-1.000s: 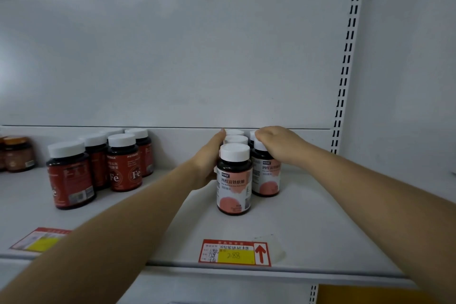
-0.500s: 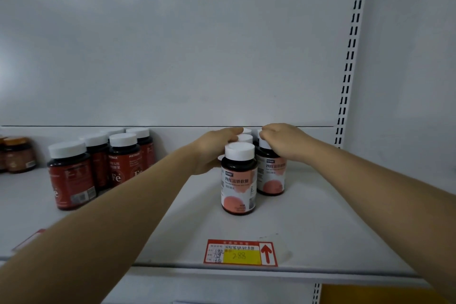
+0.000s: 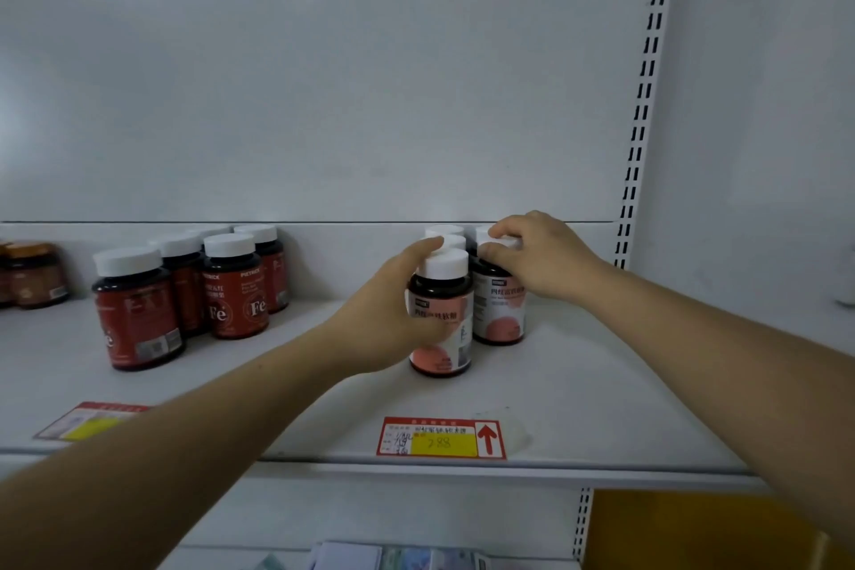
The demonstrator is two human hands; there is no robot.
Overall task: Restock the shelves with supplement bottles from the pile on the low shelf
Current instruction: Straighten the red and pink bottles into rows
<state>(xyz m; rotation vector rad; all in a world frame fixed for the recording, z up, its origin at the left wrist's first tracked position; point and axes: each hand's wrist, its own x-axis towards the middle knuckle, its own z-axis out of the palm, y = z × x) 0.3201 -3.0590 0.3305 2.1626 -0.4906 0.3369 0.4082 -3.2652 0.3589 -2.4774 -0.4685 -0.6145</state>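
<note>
My two forearms reach in bare — no sleeves, gloves, rings or watch on the hands (image 3: 536, 255).

On the shelf (image 3: 578, 389), Fe bottles (image 3: 231, 282) stand left; the bottle cluster (image 3: 499, 310) stands right, its front bottle (image 3: 444, 319) foremost; a price tag (image 3: 442, 437) lies before it at the edge.

White-capped dark bottles (image 3: 442, 315) with pink-and-white labels, red-and-yellow price tag (image 3: 442, 438)
</note>
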